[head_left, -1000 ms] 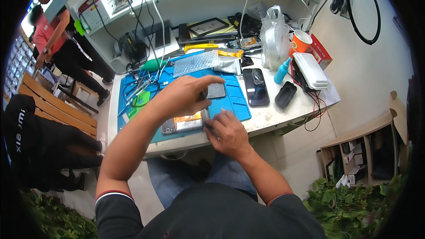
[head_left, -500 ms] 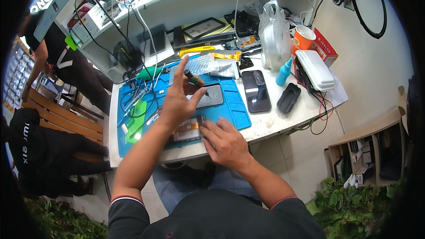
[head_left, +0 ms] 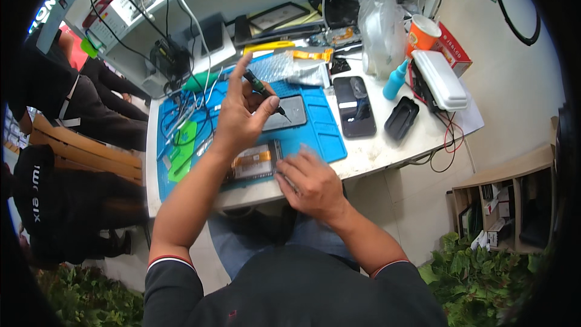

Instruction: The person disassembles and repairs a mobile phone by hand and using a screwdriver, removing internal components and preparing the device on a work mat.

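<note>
My left hand point(head_left: 237, 120) is closed around a slim dark-and-green screwdriver point(head_left: 257, 83), its index finger raised and its thin tip angled down to the right. Below that tip lies a grey rectangular phone part point(head_left: 290, 112) on the blue work mat point(head_left: 324, 127). Closer to me, a phone screen assembly or opened phone point(head_left: 253, 162) with an orange flex cable rests on the mat, partly covered by my left forearm. My right hand point(head_left: 315, 184), somewhat blurred, is at its right edge with fingers bent and thumb apart; nothing shows in it.
A dark phone point(head_left: 355, 109), black tray point(head_left: 402, 118), blue bottle point(head_left: 396, 80) and white case point(head_left: 440, 79) lie to the right. Behind stand a plastic bag point(head_left: 381, 30) and orange cup point(head_left: 423, 33). Cables and a green piece point(head_left: 183, 151) lie left. People stand at far left.
The view has shifted, so the table sits a little higher and tilted. My right fingers have moved slightly at the assembly's edge. The screwdriver stays in my left hand.
</note>
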`<state>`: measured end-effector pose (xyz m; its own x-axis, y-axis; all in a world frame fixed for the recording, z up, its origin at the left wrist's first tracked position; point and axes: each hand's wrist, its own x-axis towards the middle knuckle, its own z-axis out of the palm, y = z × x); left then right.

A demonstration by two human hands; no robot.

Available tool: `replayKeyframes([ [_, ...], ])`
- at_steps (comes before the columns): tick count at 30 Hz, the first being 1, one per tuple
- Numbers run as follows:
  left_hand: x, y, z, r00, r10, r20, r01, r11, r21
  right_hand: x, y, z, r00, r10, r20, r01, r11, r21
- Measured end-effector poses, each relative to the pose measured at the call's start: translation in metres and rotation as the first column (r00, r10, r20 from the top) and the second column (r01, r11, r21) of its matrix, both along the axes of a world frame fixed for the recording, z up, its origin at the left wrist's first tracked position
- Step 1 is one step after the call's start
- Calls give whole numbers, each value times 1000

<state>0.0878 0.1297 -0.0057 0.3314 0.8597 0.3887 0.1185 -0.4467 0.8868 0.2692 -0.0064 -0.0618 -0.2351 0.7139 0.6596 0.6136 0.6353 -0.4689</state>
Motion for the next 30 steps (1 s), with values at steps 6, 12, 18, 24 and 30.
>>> replayKeyframes([
  [6,-34,-21,3,991,-41,129,99,869,-484,-1,1,-6,999,-14,-39,14,1000,9],
  [12,-41,-25,-7,991,-86,103,126,858,-499,-1,2,-5,999,7,-45,-7,1000,14],
  [18,-38,-26,-5,994,-87,66,108,860,-499,-1,1,-6,999,6,-45,-5,1000,23],
  [24,-37,-26,-3,996,-81,46,93,862,-498,-1,1,-6,999,13,-47,-12,1000,22],
  [30,-36,-24,-7,996,-88,27,90,865,-493,-1,1,-7,999,3,-41,-2,1000,22],
])
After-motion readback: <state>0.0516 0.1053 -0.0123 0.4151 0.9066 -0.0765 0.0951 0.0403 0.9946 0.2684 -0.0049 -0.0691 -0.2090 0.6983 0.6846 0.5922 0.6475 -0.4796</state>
